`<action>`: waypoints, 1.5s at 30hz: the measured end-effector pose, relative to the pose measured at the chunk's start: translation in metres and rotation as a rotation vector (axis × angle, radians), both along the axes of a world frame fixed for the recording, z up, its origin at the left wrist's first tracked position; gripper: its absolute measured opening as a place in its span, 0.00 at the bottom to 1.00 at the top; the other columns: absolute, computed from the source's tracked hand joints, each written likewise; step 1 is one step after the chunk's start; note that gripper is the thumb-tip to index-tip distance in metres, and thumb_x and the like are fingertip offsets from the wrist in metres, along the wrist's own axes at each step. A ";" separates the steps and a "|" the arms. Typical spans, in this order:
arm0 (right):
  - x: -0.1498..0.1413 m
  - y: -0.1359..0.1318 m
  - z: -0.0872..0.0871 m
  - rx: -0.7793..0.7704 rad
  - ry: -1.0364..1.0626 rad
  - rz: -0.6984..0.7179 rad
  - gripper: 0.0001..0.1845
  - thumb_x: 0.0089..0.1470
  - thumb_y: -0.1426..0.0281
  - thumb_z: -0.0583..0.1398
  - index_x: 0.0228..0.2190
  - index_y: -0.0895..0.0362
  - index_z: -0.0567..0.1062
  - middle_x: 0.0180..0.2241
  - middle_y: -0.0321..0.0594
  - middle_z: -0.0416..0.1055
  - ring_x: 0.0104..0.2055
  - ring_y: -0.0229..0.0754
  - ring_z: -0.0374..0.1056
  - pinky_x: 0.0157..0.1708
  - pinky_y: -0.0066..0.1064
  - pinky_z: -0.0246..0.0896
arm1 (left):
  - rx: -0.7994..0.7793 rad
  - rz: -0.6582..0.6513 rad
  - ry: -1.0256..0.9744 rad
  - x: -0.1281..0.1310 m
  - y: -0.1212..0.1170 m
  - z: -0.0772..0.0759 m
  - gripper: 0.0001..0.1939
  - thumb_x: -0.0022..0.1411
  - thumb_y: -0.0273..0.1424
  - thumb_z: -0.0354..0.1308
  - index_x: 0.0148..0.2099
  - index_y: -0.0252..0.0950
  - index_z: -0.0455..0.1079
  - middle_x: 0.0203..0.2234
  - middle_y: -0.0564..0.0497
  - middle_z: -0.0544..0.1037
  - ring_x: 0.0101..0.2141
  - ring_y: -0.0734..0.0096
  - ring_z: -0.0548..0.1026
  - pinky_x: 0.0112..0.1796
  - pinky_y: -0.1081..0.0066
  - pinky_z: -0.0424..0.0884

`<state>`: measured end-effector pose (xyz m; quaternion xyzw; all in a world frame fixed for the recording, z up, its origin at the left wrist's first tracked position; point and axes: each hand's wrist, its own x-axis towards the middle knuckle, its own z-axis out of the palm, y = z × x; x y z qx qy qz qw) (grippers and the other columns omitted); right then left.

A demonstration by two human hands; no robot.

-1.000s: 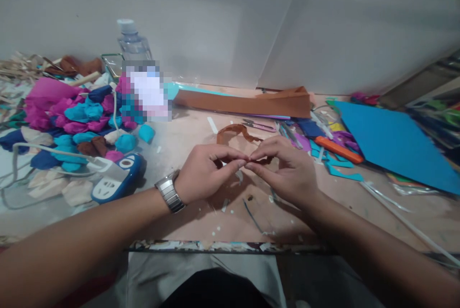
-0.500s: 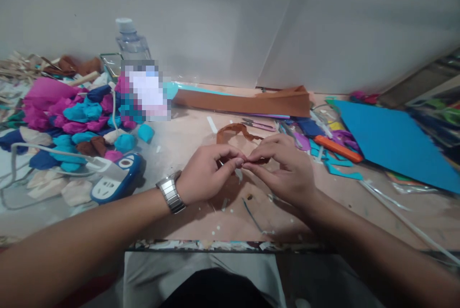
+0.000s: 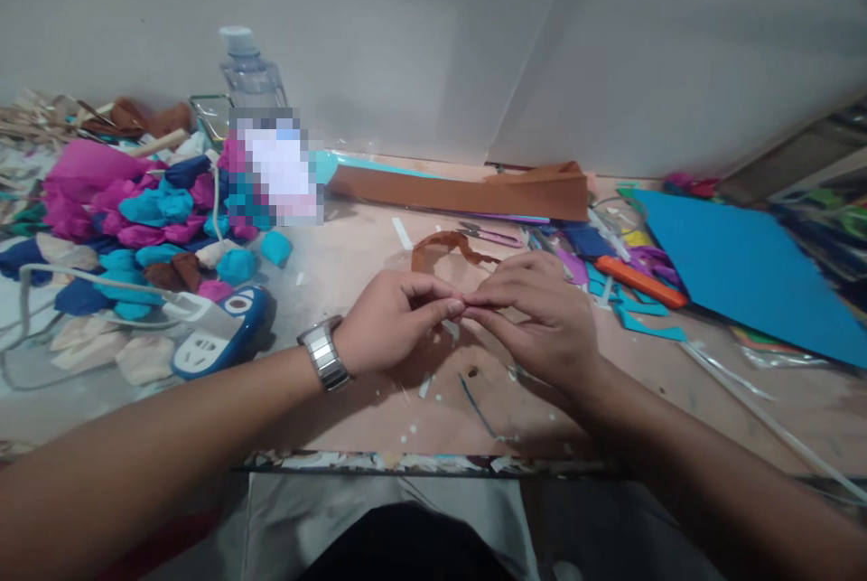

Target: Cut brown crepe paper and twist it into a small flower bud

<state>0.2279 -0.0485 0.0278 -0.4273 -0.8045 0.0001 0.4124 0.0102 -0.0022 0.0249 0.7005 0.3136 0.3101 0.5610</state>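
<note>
My left hand (image 3: 396, 319) and my right hand (image 3: 535, 310) meet fingertip to fingertip above the middle of the table. Both are closed in a pinch on a brown crepe paper strip (image 3: 437, 247). The strip loops out behind the fingers, flat at the left and twisted thin towards the right hand. Its pinched part is mostly hidden by the fingertips. A metal watch (image 3: 325, 353) sits on my left wrist. Just behind the strip lie pink-handled snips (image 3: 498, 236).
Left, crumpled coloured paper pieces (image 3: 155, 220) surround a blue-and-white power strip (image 3: 220, 337). Behind it stand a phone (image 3: 277, 167) and a bottle (image 3: 250, 75). A long brown paper band (image 3: 433, 192) lies at the back. Right are an orange cutter (image 3: 640, 281) and blue sheet (image 3: 751, 269).
The hands keep the same fingertip pinch on the brown strip, with only very slight finger movement. The whole view has shifted a little.
</note>
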 end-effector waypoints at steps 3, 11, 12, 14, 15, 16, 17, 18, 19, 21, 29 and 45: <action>0.000 -0.001 0.001 0.023 0.014 0.023 0.05 0.59 0.69 0.70 0.38 0.46 0.82 0.34 0.35 0.82 0.42 0.49 0.73 0.48 0.50 0.63 | -0.073 -0.024 -0.020 0.001 0.002 0.000 0.09 0.66 0.34 0.65 0.39 0.32 0.81 0.25 0.51 0.81 0.26 0.75 0.75 0.30 0.75 0.70; -0.003 -0.001 0.003 0.032 0.011 0.027 0.03 0.59 0.70 0.70 0.35 0.50 0.81 0.32 0.36 0.81 0.40 0.47 0.73 0.46 0.46 0.63 | 0.022 0.019 -0.031 0.002 0.001 0.001 0.10 0.66 0.35 0.65 0.40 0.32 0.80 0.26 0.51 0.80 0.27 0.75 0.76 0.31 0.75 0.70; -0.003 -0.001 0.003 0.035 0.017 0.030 0.03 0.59 0.70 0.70 0.35 0.51 0.80 0.32 0.36 0.81 0.40 0.47 0.73 0.46 0.45 0.63 | 0.048 0.017 -0.031 0.001 0.000 0.001 0.10 0.67 0.35 0.65 0.41 0.32 0.80 0.27 0.51 0.81 0.28 0.75 0.76 0.32 0.75 0.70; -0.003 0.000 0.003 0.035 0.032 0.031 0.04 0.59 0.70 0.70 0.34 0.51 0.80 0.31 0.36 0.80 0.40 0.46 0.72 0.44 0.44 0.63 | 0.103 0.018 -0.035 0.001 0.000 0.000 0.10 0.68 0.35 0.64 0.42 0.33 0.80 0.29 0.51 0.82 0.29 0.75 0.76 0.34 0.75 0.71; -0.003 0.000 0.003 0.031 0.040 0.024 0.05 0.58 0.70 0.71 0.34 0.51 0.80 0.31 0.36 0.80 0.39 0.46 0.72 0.44 0.43 0.63 | 0.125 0.017 -0.037 0.001 0.000 0.000 0.10 0.68 0.35 0.64 0.42 0.33 0.80 0.30 0.51 0.82 0.30 0.75 0.76 0.34 0.75 0.71; -0.002 0.000 0.003 0.027 0.043 0.019 0.05 0.58 0.70 0.71 0.34 0.51 0.80 0.31 0.36 0.80 0.39 0.46 0.72 0.43 0.43 0.63 | 0.140 0.015 -0.037 0.001 0.000 0.000 0.09 0.68 0.34 0.63 0.41 0.33 0.81 0.30 0.50 0.82 0.31 0.75 0.76 0.35 0.74 0.71; -0.002 0.000 0.003 0.026 0.040 0.021 0.05 0.57 0.70 0.71 0.35 0.51 0.80 0.31 0.36 0.80 0.39 0.46 0.72 0.43 0.43 0.63 | 0.145 0.007 -0.036 0.001 0.001 0.000 0.09 0.68 0.34 0.63 0.41 0.33 0.81 0.31 0.50 0.82 0.32 0.75 0.76 0.36 0.74 0.70; -0.002 0.000 0.002 0.029 0.036 0.026 0.06 0.57 0.70 0.72 0.36 0.51 0.80 0.32 0.35 0.80 0.40 0.46 0.72 0.43 0.43 0.63 | 0.138 -0.001 -0.035 0.000 0.001 0.000 0.09 0.68 0.34 0.63 0.41 0.33 0.81 0.31 0.50 0.82 0.32 0.75 0.76 0.35 0.74 0.70; -0.002 0.000 0.002 0.037 0.032 0.034 0.07 0.57 0.70 0.72 0.37 0.50 0.81 0.32 0.35 0.80 0.40 0.47 0.71 0.44 0.43 0.63 | 0.124 -0.010 -0.034 0.000 0.002 0.000 0.09 0.68 0.34 0.64 0.40 0.33 0.81 0.30 0.51 0.82 0.32 0.74 0.76 0.35 0.74 0.70; -0.001 0.000 0.002 0.058 0.026 0.055 0.08 0.57 0.71 0.72 0.38 0.49 0.82 0.33 0.36 0.81 0.40 0.47 0.71 0.45 0.44 0.64 | 0.081 -0.022 -0.033 0.000 0.004 0.001 0.10 0.67 0.35 0.65 0.39 0.33 0.81 0.29 0.51 0.82 0.30 0.74 0.76 0.34 0.74 0.70; -0.001 0.000 0.003 0.037 0.021 0.024 0.04 0.58 0.70 0.70 0.36 0.50 0.81 0.33 0.36 0.81 0.42 0.48 0.73 0.49 0.47 0.63 | 0.082 0.015 0.000 0.001 0.002 0.004 0.11 0.66 0.37 0.66 0.41 0.32 0.81 0.31 0.48 0.83 0.31 0.72 0.77 0.34 0.72 0.71; -0.003 -0.002 0.004 -0.005 0.058 -0.009 0.08 0.56 0.70 0.72 0.38 0.50 0.80 0.32 0.35 0.77 0.39 0.45 0.69 0.44 0.41 0.60 | 0.371 -0.026 0.017 -0.003 0.002 0.009 0.08 0.68 0.34 0.63 0.41 0.34 0.79 0.34 0.49 0.83 0.33 0.72 0.77 0.36 0.71 0.72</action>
